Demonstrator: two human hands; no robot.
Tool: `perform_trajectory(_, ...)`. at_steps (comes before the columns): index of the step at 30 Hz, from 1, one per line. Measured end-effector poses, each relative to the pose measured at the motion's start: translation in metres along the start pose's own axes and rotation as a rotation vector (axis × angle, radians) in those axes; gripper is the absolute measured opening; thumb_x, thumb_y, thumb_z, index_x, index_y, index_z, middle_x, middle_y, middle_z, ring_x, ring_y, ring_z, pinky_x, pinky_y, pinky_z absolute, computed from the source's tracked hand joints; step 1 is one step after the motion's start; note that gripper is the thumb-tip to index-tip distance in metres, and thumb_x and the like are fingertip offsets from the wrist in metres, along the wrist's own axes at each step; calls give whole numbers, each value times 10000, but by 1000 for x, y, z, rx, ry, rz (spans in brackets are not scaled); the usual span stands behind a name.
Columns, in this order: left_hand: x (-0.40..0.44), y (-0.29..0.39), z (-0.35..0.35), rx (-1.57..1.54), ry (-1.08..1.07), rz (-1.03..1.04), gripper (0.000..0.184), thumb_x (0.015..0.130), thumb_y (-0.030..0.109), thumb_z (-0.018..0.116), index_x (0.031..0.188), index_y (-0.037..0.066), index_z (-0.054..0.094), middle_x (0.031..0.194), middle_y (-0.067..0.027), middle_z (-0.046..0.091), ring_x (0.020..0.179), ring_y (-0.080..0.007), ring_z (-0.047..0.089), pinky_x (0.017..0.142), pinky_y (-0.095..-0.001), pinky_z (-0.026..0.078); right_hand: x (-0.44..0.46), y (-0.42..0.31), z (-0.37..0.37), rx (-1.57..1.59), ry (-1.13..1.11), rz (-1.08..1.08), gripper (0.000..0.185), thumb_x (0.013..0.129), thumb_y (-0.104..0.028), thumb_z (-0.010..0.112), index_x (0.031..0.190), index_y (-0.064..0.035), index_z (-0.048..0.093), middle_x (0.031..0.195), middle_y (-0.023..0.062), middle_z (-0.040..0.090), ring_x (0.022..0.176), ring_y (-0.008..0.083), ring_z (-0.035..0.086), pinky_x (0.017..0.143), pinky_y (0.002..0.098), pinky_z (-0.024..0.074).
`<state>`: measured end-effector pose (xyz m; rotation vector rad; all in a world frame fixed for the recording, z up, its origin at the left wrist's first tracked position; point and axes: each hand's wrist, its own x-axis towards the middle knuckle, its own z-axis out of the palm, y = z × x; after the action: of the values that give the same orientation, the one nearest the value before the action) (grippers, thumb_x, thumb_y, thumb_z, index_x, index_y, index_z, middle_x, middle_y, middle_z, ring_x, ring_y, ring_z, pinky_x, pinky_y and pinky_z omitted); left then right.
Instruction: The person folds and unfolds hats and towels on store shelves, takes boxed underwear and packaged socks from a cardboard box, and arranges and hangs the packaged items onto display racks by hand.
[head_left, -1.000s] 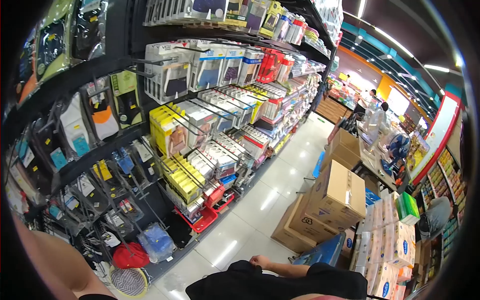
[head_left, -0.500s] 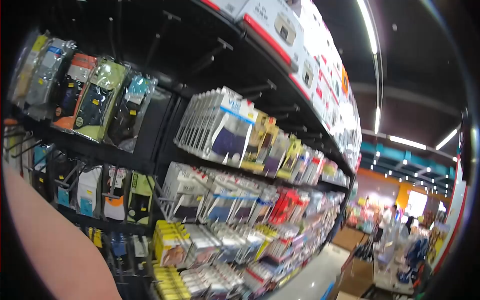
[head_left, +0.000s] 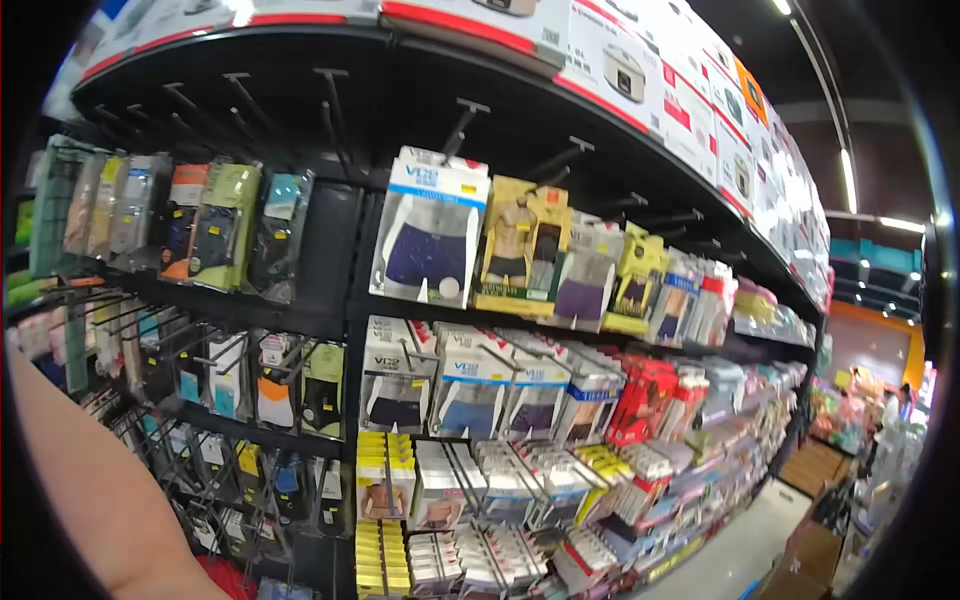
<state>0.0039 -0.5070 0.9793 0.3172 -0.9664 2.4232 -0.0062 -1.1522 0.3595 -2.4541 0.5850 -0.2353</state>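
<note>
A bare arm (head_left: 95, 490) crosses the lower left of the head view and runs out at the bottom edge. Its hand is outside the picture, and my right hand is not in view either. Behind the arm hang packs of socks (head_left: 225, 225) in clear plastic on metal hooks. To their right are boxed men's underwear (head_left: 428, 235), the front one white and blue with dark briefs pictured. Beside it hangs a yellow-brown underwear box (head_left: 520, 250). A piece of red material (head_left: 228, 577) shows beside the arm at the bottom.
Large white and red appliance boxes (head_left: 625, 75) line the top shelf. Lower hooks carry yellow packs (head_left: 383, 555) and red packs (head_left: 640, 400). An aisle floor (head_left: 765, 520) runs along the right, with cardboard boxes (head_left: 815, 560) and people farther back.
The view has turned left and levelled, so the shelving now faces me more squarely. More sock packs show at the left, and the aisle has slid toward the right edge.
</note>
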Motion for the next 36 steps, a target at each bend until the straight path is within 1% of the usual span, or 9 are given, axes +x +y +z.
perform_trajectory(4,40,32,-7,177,38,106,640,935,447,477,1393,32,308,1292,-225,476,1100,-345,535,886,-429,458,90,-30,-112,-117,15,-172,239,836,-296,568,925,-120,704,899,114,693,892,246,644,825,377,488)
perform_trajectory(10,73,56,10,18,-108,57,645,934,438,483,1398,32,295,1293,-229,471,1102,-348,530,888,-431,454,-36,10,32,58,-87,-73,242,837,-295,570,932,-115,702,903,121,691,895,249,643,826,378,488)
perform_trajectory(14,77,70,11,4,-136,7,648,932,432,486,1401,32,287,1293,-233,468,1103,-350,527,890,-433,452,-91,28,35,70,-106,-27,244,838,-294,571,936,-112,700,906,125,690,897,251,643,826,378,487)
perform_trajectory(18,74,78,11,-64,-210,-57,651,931,425,490,1405,32,279,1294,-236,465,1104,-352,523,892,-435,449,-179,43,95,137,-159,56,247,838,-294,572,941,-108,698,909,129,688,898,253,642,827,378,487)
perform_trajectory(20,66,84,14,-63,-190,-86,653,931,422,492,1406,32,274,1294,-238,463,1105,-353,522,893,-436,447,-189,54,75,126,-136,79,248,839,-293,573,943,-107,698,911,131,688,899,254,642,827,379,487)
perform_trajectory(22,53,99,16,-67,-200,-187,655,930,419,494,1408,32,270,1294,-239,462,1105,-354,520,894,-436,446,-259,98,57,100,-146,171,249,839,-293,573,946,-105,697,912,133,687,900,255,641,827,379,486)
perform_trajectory(25,41,105,26,-128,-227,-261,657,929,414,497,1411,32,264,1294,-242,459,1106,-355,518,895,-438,444,-329,102,81,141,-155,262,251,839,-293,574,949,-103,695,915,137,686,901,256,641,828,379,486)
perform_trajectory(29,18,99,37,-122,-178,-258,662,928,408,500,1414,32,256,1295,-245,456,1107,-357,514,897,-439,441,-287,105,69,139,-100,249,253,840,-292,575,954,-99,694,918,141,685,903,258,640,828,379,485)
perform_trajectory(36,-34,59,73,-27,65,-71,670,926,397,507,1420,32,241,1295,-251,451,1109,-361,509,900,-442,437,14,71,-34,94,131,14,258,841,-291,577,962,-94,691,923,148,682,906,262,639,829,380,485)
